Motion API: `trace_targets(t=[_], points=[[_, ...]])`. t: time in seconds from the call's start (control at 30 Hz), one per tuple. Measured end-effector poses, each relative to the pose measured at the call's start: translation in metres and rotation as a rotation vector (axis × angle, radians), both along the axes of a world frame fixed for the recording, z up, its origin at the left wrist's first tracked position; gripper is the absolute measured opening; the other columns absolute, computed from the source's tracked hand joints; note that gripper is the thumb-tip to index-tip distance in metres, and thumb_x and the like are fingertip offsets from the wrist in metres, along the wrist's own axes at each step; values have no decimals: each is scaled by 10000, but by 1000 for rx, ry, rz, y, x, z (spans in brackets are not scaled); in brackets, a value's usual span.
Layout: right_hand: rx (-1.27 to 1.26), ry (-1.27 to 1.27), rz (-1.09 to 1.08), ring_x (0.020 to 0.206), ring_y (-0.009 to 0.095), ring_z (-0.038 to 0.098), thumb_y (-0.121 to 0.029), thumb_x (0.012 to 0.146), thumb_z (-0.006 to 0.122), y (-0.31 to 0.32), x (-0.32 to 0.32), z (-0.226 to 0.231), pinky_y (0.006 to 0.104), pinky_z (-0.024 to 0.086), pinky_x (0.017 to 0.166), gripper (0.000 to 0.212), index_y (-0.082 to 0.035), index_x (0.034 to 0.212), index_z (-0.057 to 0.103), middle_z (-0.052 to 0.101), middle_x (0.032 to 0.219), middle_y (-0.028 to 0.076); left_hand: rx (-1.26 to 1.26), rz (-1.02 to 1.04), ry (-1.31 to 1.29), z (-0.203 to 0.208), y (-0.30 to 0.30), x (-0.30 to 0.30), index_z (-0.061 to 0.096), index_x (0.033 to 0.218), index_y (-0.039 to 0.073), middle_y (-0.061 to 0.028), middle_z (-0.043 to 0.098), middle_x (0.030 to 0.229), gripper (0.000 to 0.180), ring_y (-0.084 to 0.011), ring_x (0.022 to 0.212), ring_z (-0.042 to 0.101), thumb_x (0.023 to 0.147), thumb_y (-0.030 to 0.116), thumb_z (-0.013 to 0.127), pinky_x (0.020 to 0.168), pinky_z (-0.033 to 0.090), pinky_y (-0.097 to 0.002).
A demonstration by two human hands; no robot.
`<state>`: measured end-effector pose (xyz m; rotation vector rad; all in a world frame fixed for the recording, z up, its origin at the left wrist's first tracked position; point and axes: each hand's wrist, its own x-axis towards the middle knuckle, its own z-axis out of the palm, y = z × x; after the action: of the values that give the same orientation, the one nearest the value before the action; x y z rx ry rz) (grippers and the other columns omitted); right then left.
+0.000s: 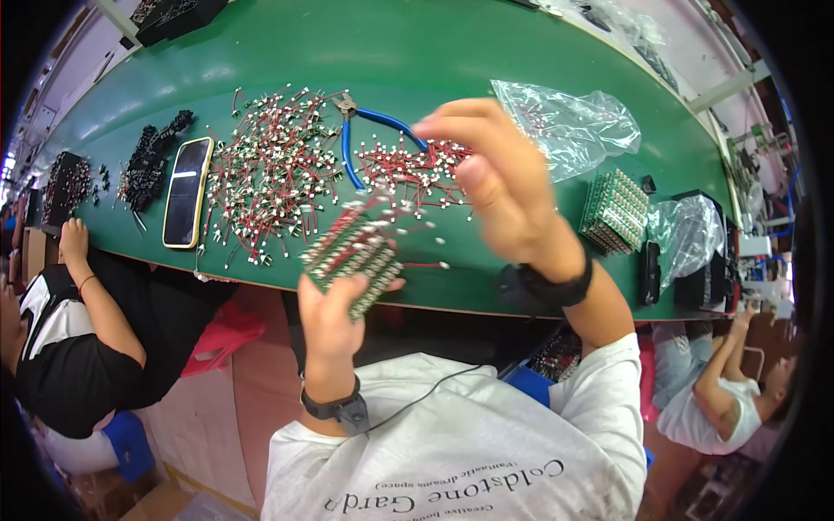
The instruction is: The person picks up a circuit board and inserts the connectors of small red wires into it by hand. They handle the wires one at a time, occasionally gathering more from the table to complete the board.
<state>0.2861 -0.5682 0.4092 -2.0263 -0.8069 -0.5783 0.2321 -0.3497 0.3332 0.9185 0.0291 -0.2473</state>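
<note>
My left hand [332, 306] grips a green circuit-board panel [369, 273] at its near edge, tilted above the bench's front edge. Rows of small white connectors and red wires cover the panel, blurred by motion. Raised over the bench to the right, my right hand [512, 187] has its thumb and fingers apart, with nothing visible between them. Below and left of its fingertips lies a small pile of red-wired connectors [387, 169]. Blue-handled cutting pliers [347, 143] lie spread at that pile's left side. Farther left is a larger heap of wired connectors [274, 174].
A phone [185, 195] and black parts [146, 165] lie left on the green bench [417, 52]. At right are a clear plastic bag [573, 135], stacked board panels [615, 211] and a bag-draped black box [699, 239]. People sit at left [78, 347] and right [717, 386].
</note>
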Motion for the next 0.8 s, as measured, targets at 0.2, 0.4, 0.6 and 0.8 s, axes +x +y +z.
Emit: trace_targets(t=[0.2, 0.4, 0.6, 0.8], points=[[-47, 50, -131, 730, 168, 574, -93, 884, 557, 9, -104, 94, 356, 500, 650, 106, -78, 827, 646, 676, 852, 33, 132, 208, -72, -1, 32, 7, 426, 1319, -112, -265, 579, 1210, 556, -417, 1100, 623, 790, 49, 479, 714, 632, -486], [-74, -172, 844, 768, 182, 631, -135, 811, 665, -115, -164, 73, 362, 509, 617, 56, -110, 860, 675, 676, 861, 25, 154, 206, -96, 8, 18, 4, 435, 1309, -109, -260, 592, 1181, 531, -423, 1100, 621, 799, 37, 466, 722, 631, -492], [-68, -36, 408, 740, 233, 626, -46, 777, 629, -98, -167, 71, 379, 500, 612, 76, -69, 844, 656, 664, 835, 63, 157, 209, -112, 10, 18, -6, 413, 1325, -104, -258, 587, 1190, 547, -420, 1103, 621, 796, 21, 468, 727, 631, -498], [-80, 134, -99, 712, 284, 620, 43, 743, 592, -59, -105, 74, 397, 492, 608, 119, -28, 827, 637, 653, 808, 101, 103, 201, -95, 6, 20, -1, 380, 1362, -101, -279, 546, 1242, 613, -454, 1162, 575, 776, 35, 500, 772, 624, -527]])
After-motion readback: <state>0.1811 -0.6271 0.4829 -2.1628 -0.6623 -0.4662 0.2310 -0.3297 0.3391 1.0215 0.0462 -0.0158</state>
